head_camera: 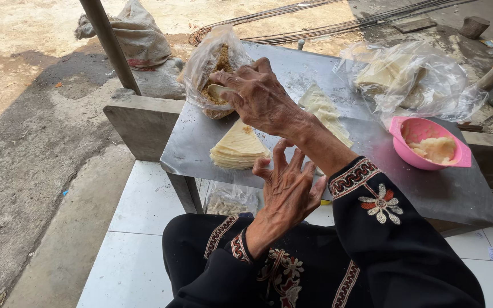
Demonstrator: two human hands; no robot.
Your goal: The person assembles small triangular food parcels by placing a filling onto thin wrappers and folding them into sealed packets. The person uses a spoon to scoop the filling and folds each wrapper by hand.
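My right hand [261,97] reaches across the metal table [192,145] and is closed on a pale spoon [218,90]. The spoon dips into an open clear plastic bag of brown crumbly filling [212,68] at the table's far left. Just below that hand lies a stack of thin pale triangular wrappers [238,148] with a few brown crumbs on top. My left hand [286,191] hovers at the table's near edge, right of the stack, with fingers spread and nothing in it. Both arms wear black embroidered sleeves.
A pink bowl of pale paste [429,142] stands at the right, with a crumpled plastic bag of more wrappers [406,77] behind it. Another wrapper pile [323,111] lies mid-table. A small bag [230,199] sits under the table. A slanted pole [109,43] and a sack [138,34] stand at the left.
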